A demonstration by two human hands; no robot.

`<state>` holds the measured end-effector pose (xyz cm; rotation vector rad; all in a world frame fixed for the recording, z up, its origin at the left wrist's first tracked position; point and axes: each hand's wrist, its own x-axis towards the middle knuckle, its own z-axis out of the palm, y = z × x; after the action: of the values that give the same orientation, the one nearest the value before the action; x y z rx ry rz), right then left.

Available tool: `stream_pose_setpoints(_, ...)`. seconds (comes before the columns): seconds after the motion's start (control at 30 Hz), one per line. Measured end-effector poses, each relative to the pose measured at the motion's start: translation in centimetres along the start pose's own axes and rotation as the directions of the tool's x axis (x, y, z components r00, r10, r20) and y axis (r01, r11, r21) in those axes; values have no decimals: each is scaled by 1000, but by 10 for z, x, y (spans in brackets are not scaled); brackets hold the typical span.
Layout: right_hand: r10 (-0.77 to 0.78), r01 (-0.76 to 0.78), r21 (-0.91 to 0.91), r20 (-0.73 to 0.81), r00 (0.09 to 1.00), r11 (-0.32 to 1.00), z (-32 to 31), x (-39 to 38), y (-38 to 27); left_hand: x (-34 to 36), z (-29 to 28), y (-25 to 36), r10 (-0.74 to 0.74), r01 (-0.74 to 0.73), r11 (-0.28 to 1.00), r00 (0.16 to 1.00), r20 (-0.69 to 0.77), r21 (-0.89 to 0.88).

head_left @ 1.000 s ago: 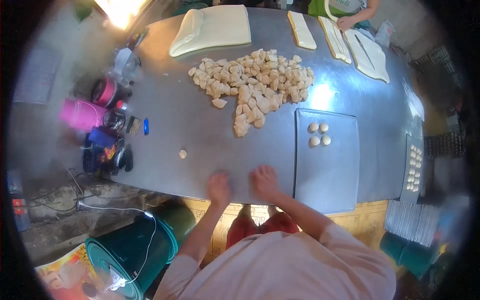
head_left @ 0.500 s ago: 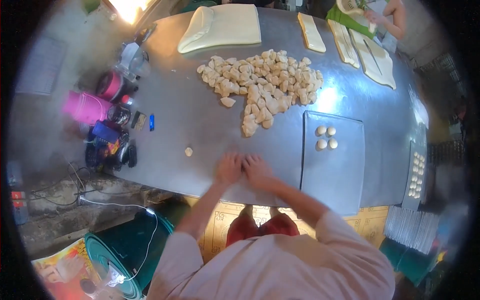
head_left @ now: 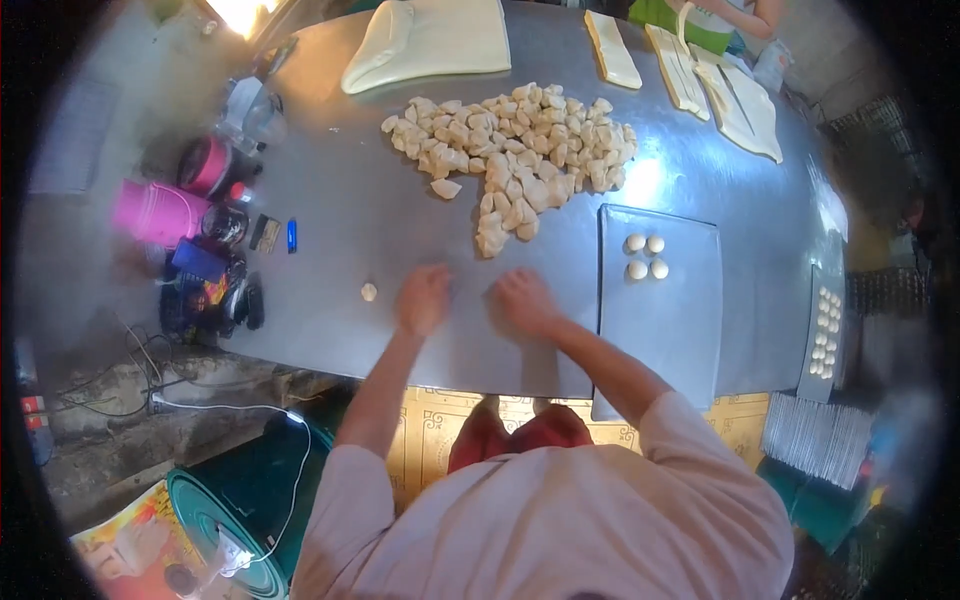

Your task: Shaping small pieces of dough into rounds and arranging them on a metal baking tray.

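My left hand (head_left: 425,298) is palm down on the metal table (head_left: 330,330), its fingers curled under and a little blurred. Just to its left lies a single small piece of dough (head_left: 369,292). My right hand (head_left: 527,300) is also palm down with bent fingers, between the left hand and a grey tray (head_left: 660,340). Whatever is beneath either palm is hidden. Four-sided in layout, several round dough balls (head_left: 637,269) sit on the tray's upper left part. Beyond my hands is a large heap of cut dough pieces (head_left: 510,150), one spur of it pointing toward me.
A folded dough slab (head_left: 440,45) and dough strips (head_left: 613,50) lie at the far side, near another person's arm (head_left: 755,18). Along the left edge are a pink bucket (head_left: 160,212), jars and a blue lighter (head_left: 292,235). Another tray of dough balls (head_left: 822,330) stands right.
My hands have parted: the left moved leftward and the right slightly rightward, both a bit farther from me. The view has shifted slightly. The other person's arm has moved.
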<state>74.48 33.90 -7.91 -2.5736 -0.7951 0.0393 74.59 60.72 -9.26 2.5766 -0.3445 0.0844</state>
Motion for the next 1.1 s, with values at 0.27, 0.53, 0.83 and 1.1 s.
stream_pose_setpoints(0.27, -9, 7, -101, -13, 1000, 995, -26, -24, -35, -33, -7, 39, -4, -11, 972, 998, 65, 233)
stream_pose_setpoints(0.53, 127, -110, 184, -85, 988, 977, 13, -3, 2, -16, -38, 27, 112, -106, 989, 992, -58, 102)
stream_pose_setpoints(0.83, 533, -266, 584, -349, 771, 767, -100, -137, 69, 38, 54, 231, -57, 85, 905, 995, 79, -418)
stream_pose_setpoints(1.1, 588, -397, 515, -282, 758, 759, -130, -174, 170, 83, 119, 334, 101, -100, 995, 989, 110, -18)
